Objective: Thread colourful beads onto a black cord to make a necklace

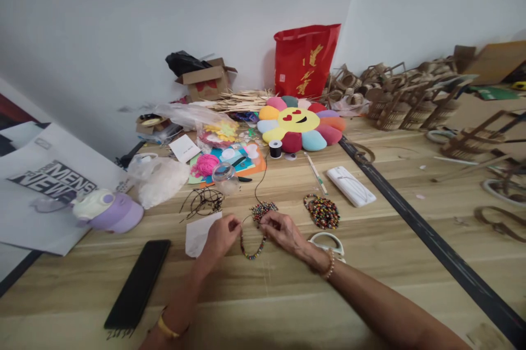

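A short string of multicoloured beads (pixel 252 256) hangs in a U shape between my two hands, low over the wooden table. My left hand (pixel 224 234) pinches the cord at its left end, above a white paper (pixel 199 236). At the right end my right hand (pixel 281 228) has its fingers closed on the cord. Just behind the right fingers lies a pile of beads (pixel 263 209). A black cord (pixel 258 185) runs from there back to a black spool (pixel 275 148). More bead strands (pixel 323 212) are coiled to the right.
White-handled scissors (pixel 329 241) lie beside my right wrist. A black phone (pixel 137 284) is at the front left, near a purple and white cup (pixel 109 211). Tangled cords (pixel 202 202), a clear jar (pixel 224 173), a white power bank (pixel 351 186) and a flower cushion (pixel 299 122) stand farther back.
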